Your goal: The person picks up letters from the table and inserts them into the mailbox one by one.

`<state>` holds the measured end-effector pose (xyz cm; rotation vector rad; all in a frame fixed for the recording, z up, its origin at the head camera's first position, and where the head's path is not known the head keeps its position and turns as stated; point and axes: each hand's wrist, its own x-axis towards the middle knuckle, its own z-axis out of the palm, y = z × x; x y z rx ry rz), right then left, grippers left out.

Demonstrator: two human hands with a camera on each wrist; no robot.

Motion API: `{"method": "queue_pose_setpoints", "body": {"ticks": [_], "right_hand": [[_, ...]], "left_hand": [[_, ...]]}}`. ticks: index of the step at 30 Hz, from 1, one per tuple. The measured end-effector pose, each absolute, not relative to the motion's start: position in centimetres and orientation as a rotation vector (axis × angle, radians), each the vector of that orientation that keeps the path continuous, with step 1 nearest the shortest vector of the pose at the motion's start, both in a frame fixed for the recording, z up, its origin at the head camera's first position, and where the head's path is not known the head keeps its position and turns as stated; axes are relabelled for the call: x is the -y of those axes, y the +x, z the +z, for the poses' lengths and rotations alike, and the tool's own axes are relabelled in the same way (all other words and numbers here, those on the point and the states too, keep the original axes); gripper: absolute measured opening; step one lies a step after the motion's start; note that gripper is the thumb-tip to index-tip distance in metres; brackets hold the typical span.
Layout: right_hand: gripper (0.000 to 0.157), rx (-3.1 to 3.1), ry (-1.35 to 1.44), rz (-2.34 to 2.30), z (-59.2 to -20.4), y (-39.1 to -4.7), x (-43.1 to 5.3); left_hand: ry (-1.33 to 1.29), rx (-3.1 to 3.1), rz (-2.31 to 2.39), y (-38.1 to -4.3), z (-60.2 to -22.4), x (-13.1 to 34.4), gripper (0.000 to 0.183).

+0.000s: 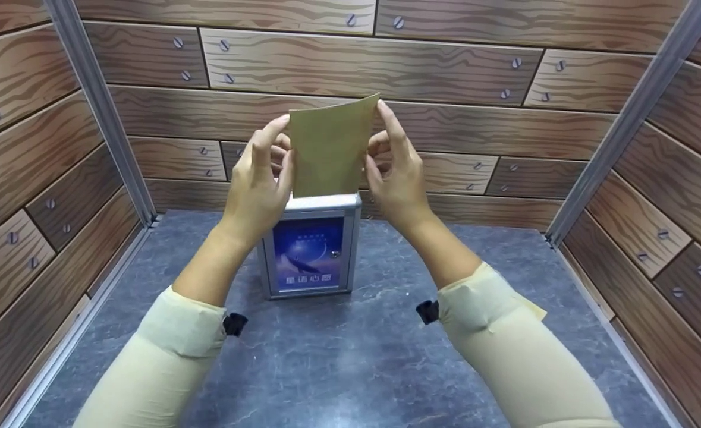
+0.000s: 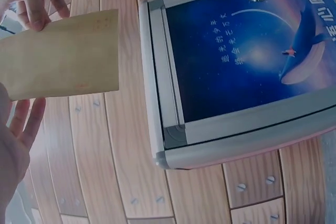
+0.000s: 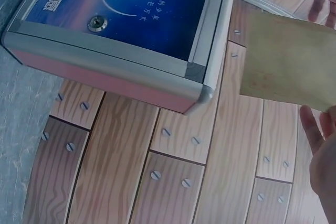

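Observation:
A brown paper envelope [image 1: 329, 151] is held up by both hands above a silver-framed locked box [image 1: 310, 255]. My left hand [image 1: 255, 178] pinches its left edge between thumb and fingers. On the opposite edge, my right hand [image 1: 399, 175] pinches it the same way. The envelope bows slightly, its upper right corner higher. In the head view its lower edge overlaps the box top. The left wrist view shows a gap between the envelope [image 2: 68, 56] and the box [image 2: 170, 77], plus faint red print near its end.
The box door carries a blue whale picture and a round lock [image 3: 97, 23]. It stands upright on a grey marbled tabletop [image 1: 338, 356]. Wood-plank-patterned walls [image 1: 350, 65] with metal corner posts surround the table. A pale yellow corner [image 1: 533, 308] shows beside the right sleeve.

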<state>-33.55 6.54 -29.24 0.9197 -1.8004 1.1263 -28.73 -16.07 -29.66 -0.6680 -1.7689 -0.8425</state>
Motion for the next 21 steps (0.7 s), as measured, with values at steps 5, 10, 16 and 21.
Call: {"method": "queue_pose_setpoints", "body": {"ticks": [5,10,16,21], "right_hand": [[0.067,1.716,0.931,1.074,-29.8,-34.8,-5.5],[0.067,1.686,0.926,1.074,-30.4,-35.6,-4.8],[0.066,1.696,0.939,1.092,-31.4,-36.5,-4.1],[0.067,1.719,0.957,1.078,-32.1,-37.3,-3.6]], "left_hand": [[-0.657,1.746,-0.830,-29.6,-29.9,16.6,0.044],[-0.629,1.727,-0.825,-30.3,-30.5,16.8,0.043],[-0.607,1.738,-0.823,-30.6,-31.5,17.3,0.044],[-0.594,1.776,-0.848,-31.0,-32.0,17.8,0.044]]}}
